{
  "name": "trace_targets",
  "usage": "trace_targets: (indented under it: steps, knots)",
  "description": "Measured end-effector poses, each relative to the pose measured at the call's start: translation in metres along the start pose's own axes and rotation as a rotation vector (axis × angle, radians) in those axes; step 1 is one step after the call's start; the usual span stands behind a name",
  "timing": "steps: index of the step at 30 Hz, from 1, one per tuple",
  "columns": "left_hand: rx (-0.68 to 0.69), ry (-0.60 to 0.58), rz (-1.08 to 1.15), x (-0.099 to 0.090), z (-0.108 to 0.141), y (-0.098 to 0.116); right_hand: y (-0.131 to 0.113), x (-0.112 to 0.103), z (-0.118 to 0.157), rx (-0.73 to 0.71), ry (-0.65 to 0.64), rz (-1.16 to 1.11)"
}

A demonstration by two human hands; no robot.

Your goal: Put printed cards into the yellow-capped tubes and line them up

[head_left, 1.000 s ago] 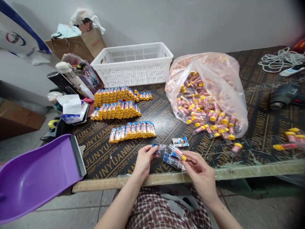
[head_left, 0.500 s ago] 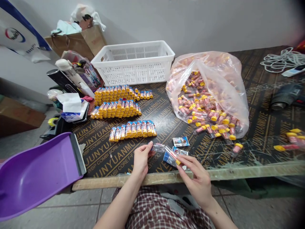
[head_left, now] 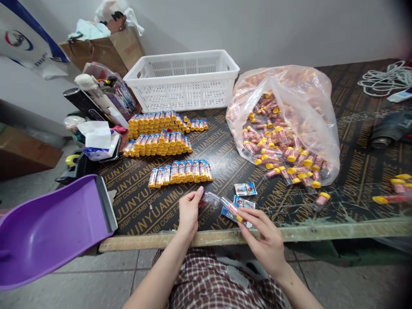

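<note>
Pinched in my left hand [head_left: 189,211] is a small clear plastic sleeve [head_left: 212,198] with a bit of blue print by the fingertips. My right hand [head_left: 264,236] grips a clear tube [head_left: 229,207] by its yellow-capped end, pink contents inside. The tube's clear end points at the sleeve's open end, very near it; whether they touch I cannot tell. Flat printed blue sleeves [head_left: 245,189] lie in small piles beyond and partly under my right hand. Farther left stands a row of sleeved tubes [head_left: 188,171] with blue labels and yellow caps.
A translucent bag [head_left: 309,92] spills capped tubes at the right. Stacked labelled tubes [head_left: 154,146] sit before a white basket [head_left: 180,92]. A purple dustpan [head_left: 61,227] is at the left edge, a heat gun [head_left: 388,131] far right. The table's wooden edge [head_left: 144,243] runs before me.
The view has shifted slightly. My left hand has the sleeve turned a little, its free end tilting down toward the tube. Both hands keep their holds.
</note>
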State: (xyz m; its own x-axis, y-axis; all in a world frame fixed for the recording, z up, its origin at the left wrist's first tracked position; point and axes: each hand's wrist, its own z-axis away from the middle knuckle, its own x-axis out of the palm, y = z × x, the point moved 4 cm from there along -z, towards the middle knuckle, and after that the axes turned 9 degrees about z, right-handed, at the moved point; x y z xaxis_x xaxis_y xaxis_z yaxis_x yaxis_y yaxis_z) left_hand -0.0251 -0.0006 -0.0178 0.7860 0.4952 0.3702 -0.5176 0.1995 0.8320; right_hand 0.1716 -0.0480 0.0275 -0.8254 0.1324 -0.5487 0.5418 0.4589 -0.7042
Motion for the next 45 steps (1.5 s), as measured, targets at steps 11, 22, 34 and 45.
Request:
trace_targets:
  steps: [11,22,34,45]
  knots:
    - [0.033,-0.021,-0.077,0.0,0.003,-0.006,-0.009,0.013,0.009,-0.123,-0.065,0.036]
    - [-0.301,-0.291,0.096,0.024,0.029,-0.007,0.009,0.015,0.001,-0.042,-0.091,0.008]
    - [-0.472,-0.463,-0.03,0.031,0.049,-0.018,0.009,0.021,-0.005,-0.086,-0.318,-0.14]
    - [-0.477,-0.425,-0.028,0.03,0.051,-0.017,0.01,0.024,-0.002,-0.042,-0.295,-0.227]
